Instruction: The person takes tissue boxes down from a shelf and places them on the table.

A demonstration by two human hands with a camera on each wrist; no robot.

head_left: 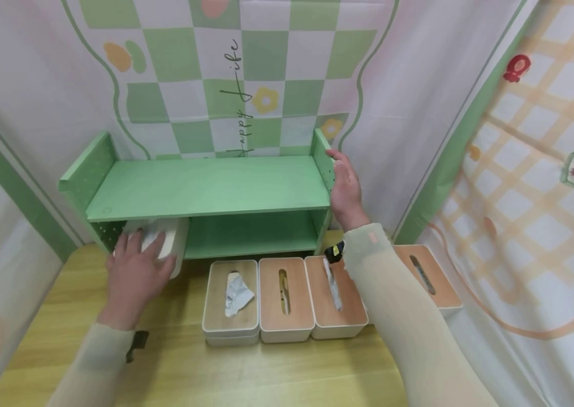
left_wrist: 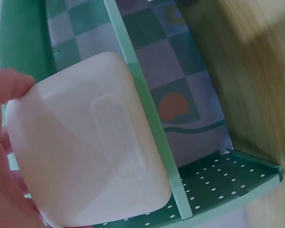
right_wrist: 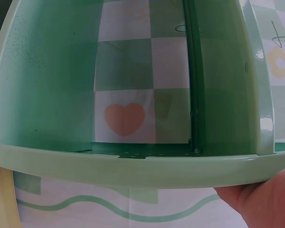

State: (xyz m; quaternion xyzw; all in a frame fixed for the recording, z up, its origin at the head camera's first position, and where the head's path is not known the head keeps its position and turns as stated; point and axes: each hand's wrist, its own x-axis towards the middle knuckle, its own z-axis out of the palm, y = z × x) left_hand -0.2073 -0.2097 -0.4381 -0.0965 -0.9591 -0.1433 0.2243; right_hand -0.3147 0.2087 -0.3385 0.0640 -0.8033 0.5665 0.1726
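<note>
My left hand (head_left: 136,271) grips a white tissue box (head_left: 178,254) at the left end of the two-tier green shelf (head_left: 210,183), and the box's far part is under the upper board. In the left wrist view, thumb and fingers wrap the edges of the rounded white box (left_wrist: 80,147), beside the green board edge (left_wrist: 149,109). My right hand (head_left: 346,192) rests with extended fingers on the outside of the shelf's right side panel (head_left: 322,163). The right wrist view shows part of this hand (right_wrist: 275,202) against the panel's edge (right_wrist: 109,172).
Wood-lidded tissue boxes stand in a row before the shelf: one with crumpled tissue (head_left: 231,325), a middle one (head_left: 268,288), and one (head_left: 317,288) beside my right sleeve. Another box (head_left: 436,288) sits farther right. Patterned curtains (head_left: 409,85) surround the wooden table (head_left: 246,376).
</note>
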